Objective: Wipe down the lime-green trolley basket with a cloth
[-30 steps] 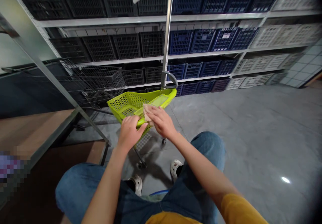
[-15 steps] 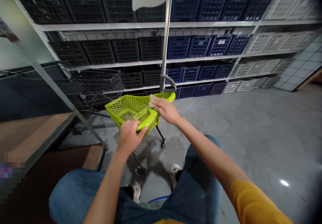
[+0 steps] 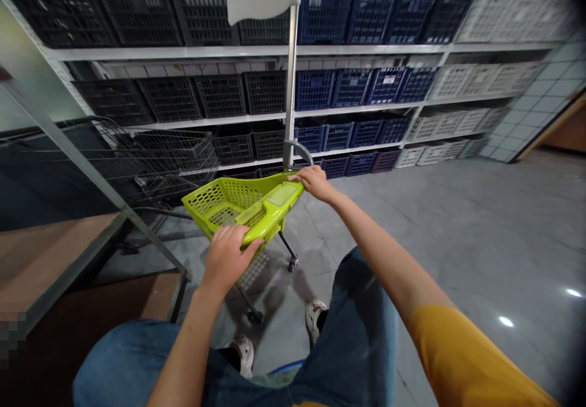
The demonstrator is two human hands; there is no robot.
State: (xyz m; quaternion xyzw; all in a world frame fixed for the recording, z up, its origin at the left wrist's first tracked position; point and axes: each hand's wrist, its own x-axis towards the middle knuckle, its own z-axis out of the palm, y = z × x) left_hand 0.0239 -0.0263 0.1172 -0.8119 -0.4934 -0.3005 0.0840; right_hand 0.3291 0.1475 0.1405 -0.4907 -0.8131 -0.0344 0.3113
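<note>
A lime-green plastic shopping cart (image 3: 273,213) stands in front of my knees, its handle side toward me. My left hand (image 3: 227,257) is wrapped round the near left corner of the handle, thumb on my side. At the far right end of the handle, my right hand (image 3: 315,182) presses down a pale cloth (image 3: 293,177); most of the cloth is hidden under the fingers. Between the two hands a clear panel is set into the handle top. A grey curved bracket (image 3: 300,149) and a metal pole (image 3: 292,71) rise just behind the right hand.
Shelves of black crates (image 3: 222,96), blue crates (image 3: 315,88) and white crates (image 3: 451,82) line the back. A dark wire shopping cart (image 3: 169,154) stands behind at left. A metal-framed rack (image 3: 151,236) is close on my left. Grey tiled floor (image 3: 439,224) spreads to the right.
My right hand has slid with the cloth along the handle, away from me to its far right end, uncovering the clear panel. My left hand keeps its hold. The view has shifted slightly.
</note>
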